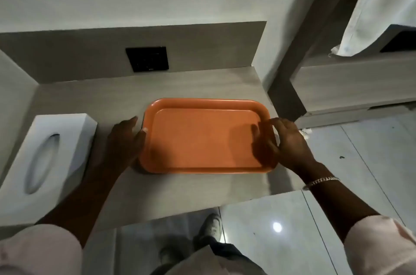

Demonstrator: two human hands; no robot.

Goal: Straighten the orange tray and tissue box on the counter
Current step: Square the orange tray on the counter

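An empty orange tray [202, 139] lies flat on the grey wood-grain counter [112, 94], its long side roughly parallel to the back panel. My left hand [126, 139] rests against the tray's left rim, thumb on the edge. My right hand [286, 141] grips the right rim, with the thumb inside the tray and the fingers outside. A white tissue box [45, 157] with an oval slot sits at the counter's left end, turned at an angle, apart from both hands.
A black wall socket plate [147, 59] is set in the back panel behind the tray. The counter's right end stops just past the tray, with glossy floor tiles [360, 162] below. A bed with a white pillow [378, 11] stands at the right. My shoe [211, 227] shows below the counter's front edge.
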